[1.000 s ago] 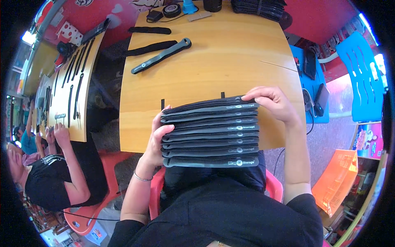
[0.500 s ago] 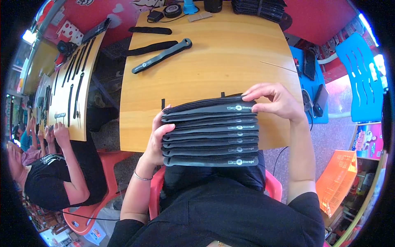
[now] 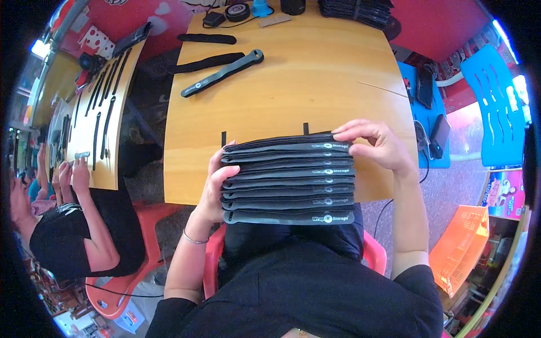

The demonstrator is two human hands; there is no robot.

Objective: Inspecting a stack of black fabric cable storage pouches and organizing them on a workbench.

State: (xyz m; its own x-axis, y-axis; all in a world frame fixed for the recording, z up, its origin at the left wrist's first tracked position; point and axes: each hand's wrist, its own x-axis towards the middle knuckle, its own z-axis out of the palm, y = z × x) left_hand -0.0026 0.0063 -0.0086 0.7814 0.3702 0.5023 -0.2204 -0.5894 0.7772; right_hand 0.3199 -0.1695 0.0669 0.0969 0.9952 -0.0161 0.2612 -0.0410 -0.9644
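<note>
A thick stack of dark grey and black storage straps (image 3: pixel 287 187), with pale printing near their right ends, is held upright at the table's near edge. My left hand (image 3: pixel 216 183) is wrapped round the stack's left end, thumb in front. At the top right corner, my right hand (image 3: pixel 376 145) pinches the rearmost straps between thumb and fingers. Two short black tabs (image 3: pixel 306 128) stick up behind the stack. Farther off on the table lie a grey strap with a looped end (image 3: pixel 222 74) and two black straps (image 3: pixel 207 39).
Along the far edge of the wooden table (image 3: pixel 282 107) are a roll of tape (image 3: pixel 237 11), a blue object (image 3: pixel 261 8) and a bundle of dark straps (image 3: pixel 356 12). A blue chair (image 3: pixel 496 107) stands right. On the left, another person (image 3: pixel 73 236) works at a table with straps.
The stack has risen very slightly, and my right fingers have shifted a little at its corner. At left, the other person's hands have come together round a small strap.
</note>
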